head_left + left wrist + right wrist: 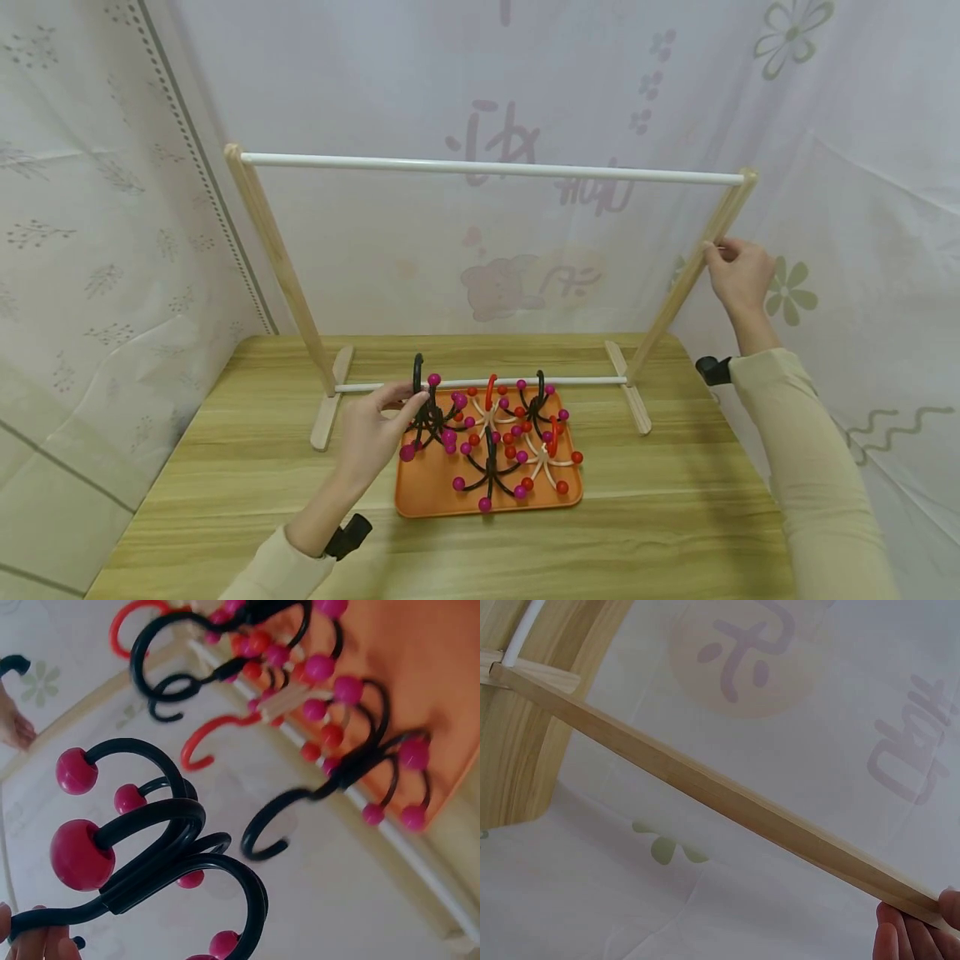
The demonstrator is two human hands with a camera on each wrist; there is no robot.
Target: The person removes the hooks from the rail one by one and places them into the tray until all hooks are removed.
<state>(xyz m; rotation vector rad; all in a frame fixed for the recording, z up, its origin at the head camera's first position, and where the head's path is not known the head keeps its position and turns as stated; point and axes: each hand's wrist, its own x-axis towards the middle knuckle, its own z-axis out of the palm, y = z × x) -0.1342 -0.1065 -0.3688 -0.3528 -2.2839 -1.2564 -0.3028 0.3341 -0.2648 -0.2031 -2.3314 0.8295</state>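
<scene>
My left hand [372,432] pinches the curved top hook of a black multi-arm hanger [154,874] with magenta ball tips, above the left back part of an orange tray [429,492]. In the left wrist view its arms curl back toward the hook. Over at the right, my right hand [741,273] grips the wooden upright [667,315] of a rack, fingers and thumb on either side of the post [735,806]. On the tray sit another black hanger [491,468] in front, one more at the back right, and pale hangers [545,454] with red hooks and red balls.
The rack's white top bar [487,167] spans both uprights, and a lower white bar [600,381] runs behind the tray. Its wooden feet [324,421] stand on the wood-grain table [247,500]. A printed curtain [420,250] hangs behind and at both sides.
</scene>
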